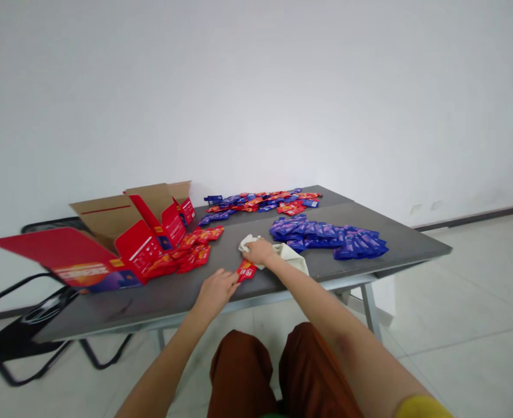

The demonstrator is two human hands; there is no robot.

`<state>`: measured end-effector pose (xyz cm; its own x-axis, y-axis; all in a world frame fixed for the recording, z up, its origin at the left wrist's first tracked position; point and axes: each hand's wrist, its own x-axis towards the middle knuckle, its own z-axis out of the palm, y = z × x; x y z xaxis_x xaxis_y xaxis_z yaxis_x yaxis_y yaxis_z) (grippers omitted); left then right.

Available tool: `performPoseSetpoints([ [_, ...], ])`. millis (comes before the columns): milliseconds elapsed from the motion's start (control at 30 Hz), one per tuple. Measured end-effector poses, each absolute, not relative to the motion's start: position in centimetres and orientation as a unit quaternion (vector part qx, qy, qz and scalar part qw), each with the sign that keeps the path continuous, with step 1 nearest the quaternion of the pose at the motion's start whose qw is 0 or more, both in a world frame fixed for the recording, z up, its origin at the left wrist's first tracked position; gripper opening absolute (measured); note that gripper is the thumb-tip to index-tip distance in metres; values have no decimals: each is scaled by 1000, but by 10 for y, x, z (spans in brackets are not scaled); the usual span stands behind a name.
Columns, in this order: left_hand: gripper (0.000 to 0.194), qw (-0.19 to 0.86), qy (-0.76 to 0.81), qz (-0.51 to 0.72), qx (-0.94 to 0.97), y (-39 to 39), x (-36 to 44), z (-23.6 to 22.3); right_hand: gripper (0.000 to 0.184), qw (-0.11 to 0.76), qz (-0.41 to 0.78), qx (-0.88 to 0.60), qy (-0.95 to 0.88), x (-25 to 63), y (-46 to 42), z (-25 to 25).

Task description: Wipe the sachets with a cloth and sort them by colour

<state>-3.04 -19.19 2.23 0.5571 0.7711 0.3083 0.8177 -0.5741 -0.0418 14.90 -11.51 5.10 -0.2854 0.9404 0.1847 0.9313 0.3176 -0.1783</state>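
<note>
My left hand (216, 292) is at the near side of the grey table (395, 247), its fingertips pinching the end of a red sachet (246, 270). My right hand (258, 251) presses down and grips a crumpled white cloth (291, 258) just beyond that sachet. To the right of both hands lies a heap of blue sachets (328, 238). Red sachets (190, 252) are heaped to the left, and a mix of red and blue ones (260, 201) is spread along the far end.
An open cardboard carton (129, 232) with red printed flaps stands at the table's left end, hanging over its edge. A black folding chair (25, 325) stands on the left. My brown-trousered knees (282, 371) are below the near edge. A white wall rises behind.
</note>
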Motion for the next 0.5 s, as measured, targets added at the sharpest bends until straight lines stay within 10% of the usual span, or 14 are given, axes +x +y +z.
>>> performPoseSetpoints([
  [500,19,-348,-562,-577,-479,-145,-51,-8,43,336,-49,-478,-810,128,-166,65],
])
